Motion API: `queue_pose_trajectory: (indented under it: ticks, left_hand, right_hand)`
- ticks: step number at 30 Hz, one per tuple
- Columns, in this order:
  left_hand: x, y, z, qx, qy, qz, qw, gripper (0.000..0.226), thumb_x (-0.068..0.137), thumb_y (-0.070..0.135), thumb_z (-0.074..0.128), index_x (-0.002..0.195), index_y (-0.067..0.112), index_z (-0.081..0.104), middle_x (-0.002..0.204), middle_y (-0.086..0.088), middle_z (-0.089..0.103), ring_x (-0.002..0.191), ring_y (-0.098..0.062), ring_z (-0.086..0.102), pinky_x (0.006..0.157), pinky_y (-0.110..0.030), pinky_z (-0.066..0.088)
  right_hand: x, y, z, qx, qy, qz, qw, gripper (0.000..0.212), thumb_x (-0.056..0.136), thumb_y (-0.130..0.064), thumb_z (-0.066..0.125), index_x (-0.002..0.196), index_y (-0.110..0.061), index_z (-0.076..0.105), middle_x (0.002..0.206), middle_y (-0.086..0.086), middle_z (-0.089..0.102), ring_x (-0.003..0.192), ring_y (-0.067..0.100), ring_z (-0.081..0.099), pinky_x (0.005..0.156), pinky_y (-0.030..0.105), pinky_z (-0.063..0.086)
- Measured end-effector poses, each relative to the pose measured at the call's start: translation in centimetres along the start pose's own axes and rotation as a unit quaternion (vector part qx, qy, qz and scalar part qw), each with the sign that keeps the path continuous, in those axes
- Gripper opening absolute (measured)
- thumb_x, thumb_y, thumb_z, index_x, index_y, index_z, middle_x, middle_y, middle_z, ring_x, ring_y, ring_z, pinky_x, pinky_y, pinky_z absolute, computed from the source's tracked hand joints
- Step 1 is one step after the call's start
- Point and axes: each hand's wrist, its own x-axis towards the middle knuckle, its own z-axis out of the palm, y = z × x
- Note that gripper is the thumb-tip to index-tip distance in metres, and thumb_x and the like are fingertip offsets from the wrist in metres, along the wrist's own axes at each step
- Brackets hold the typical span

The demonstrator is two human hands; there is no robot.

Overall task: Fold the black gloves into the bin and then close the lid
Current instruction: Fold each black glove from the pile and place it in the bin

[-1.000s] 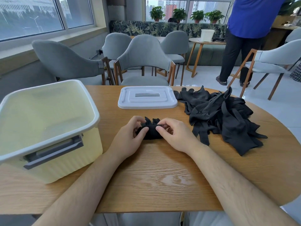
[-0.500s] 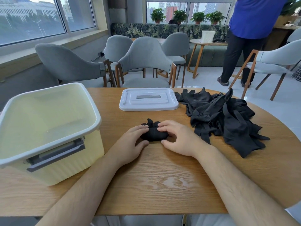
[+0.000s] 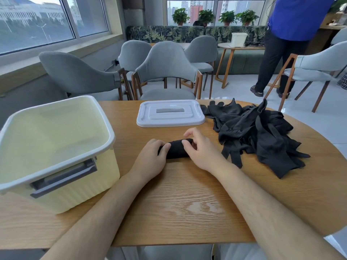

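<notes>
Left grip [image 3: 150, 158]: clenched round the left end of the rolled glove [image 3: 177, 151], thumb on top.
Right grip [image 3: 202, 151]: thumb down on the other end and forefinger lifted off. Whether the remaining fingers clamp it, I cannot tell.
Rolled glove: a tight black bundle lying on the surface [image 3: 187, 203], right between the two grips.
Bin [image 3: 105, 126]: pale yellow and open-topped, sitting off to the left of the left grip.
Lid [image 3: 170, 113]: flat on the surface just beyond both grips, apart from the bin.
Glove pile [image 3: 262, 136]: a loose heap to the right of the right grip, with plenty not yet folded.
Stage: early, by my read. This bundle looks about ready to travel left.
Risk: soft knit springs back. If the right grip lets go before the left has the whole bundle, it probably unrolls.
Risk two: carried by one end, a loose tail could droop and catch the bin's rim.
</notes>
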Motion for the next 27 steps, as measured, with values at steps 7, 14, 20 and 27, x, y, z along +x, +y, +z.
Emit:
queue_pose_trajectory:
  ticks: [7, 14, 20, 27]
  left_hand:
    - [0.3, 1.3, 1.3, 0.121, 0.120, 0.114, 0.979, 0.010, 0.095, 0.017, 0.062, 0.103, 0.016, 0.069, 0.106, -0.001, 0.057, 0.098, -0.024, 0.047, 0.084, -0.037, 0.047]
    - [-1.0, 0.2, 0.1, 0.076, -0.010, 0.147, 0.986, 0.040, 0.088, 0.034, 0.072, 0.126, 0.022, 0.065, 0.114, 0.009, 0.056, 0.110, -0.012, 0.050, 0.094, -0.023, 0.042]
    - [-0.6, 1.0, 1.1, 0.118, 0.057, 0.200, 0.971, 0.027, 0.085, 0.019, 0.064, 0.110, 0.010, 0.068, 0.105, -0.001, 0.061, 0.096, -0.025, 0.058, 0.073, -0.043, 0.056]
    - [-0.9, 2.3, 1.1, 0.147, 0.146, 0.197, 0.958, 0.034, 0.083, 0.019, 0.078, 0.115, 0.011, 0.068, 0.122, -0.007, 0.055, 0.111, -0.026, 0.050, 0.095, -0.035, 0.048]
  right_hand:
    - [1.0, 0.7, 1.2, -0.119, 0.051, 0.019, 0.991, 0.035, 0.104, -0.050, 0.046, 0.088, -0.023, 0.063, 0.091, -0.006, 0.045, 0.072, 0.012, 0.051, 0.059, 0.033, 0.046]
    - [-1.1, -0.1, -1.1, -0.143, -0.015, 0.041, 0.989, 0.040, 0.100, -0.065, 0.038, 0.109, -0.039, 0.068, 0.070, -0.014, 0.062, 0.079, 0.011, 0.063, 0.063, 0.031, 0.050]
    - [-1.0, -1.7, -0.8, 0.193, -0.024, 0.189, 0.963, 0.018, 0.102, -0.044, 0.055, 0.108, -0.028, 0.060, 0.077, -0.001, 0.077, 0.060, 0.014, 0.074, 0.054, 0.030, 0.055]
    - [-0.7, -1.7, -0.9, 0.422, 0.030, 0.220, 0.879, 0.018, 0.098, -0.023, 0.068, 0.113, -0.019, 0.060, 0.105, 0.014, 0.072, 0.072, 0.018, 0.076, 0.059, 0.025, 0.056]
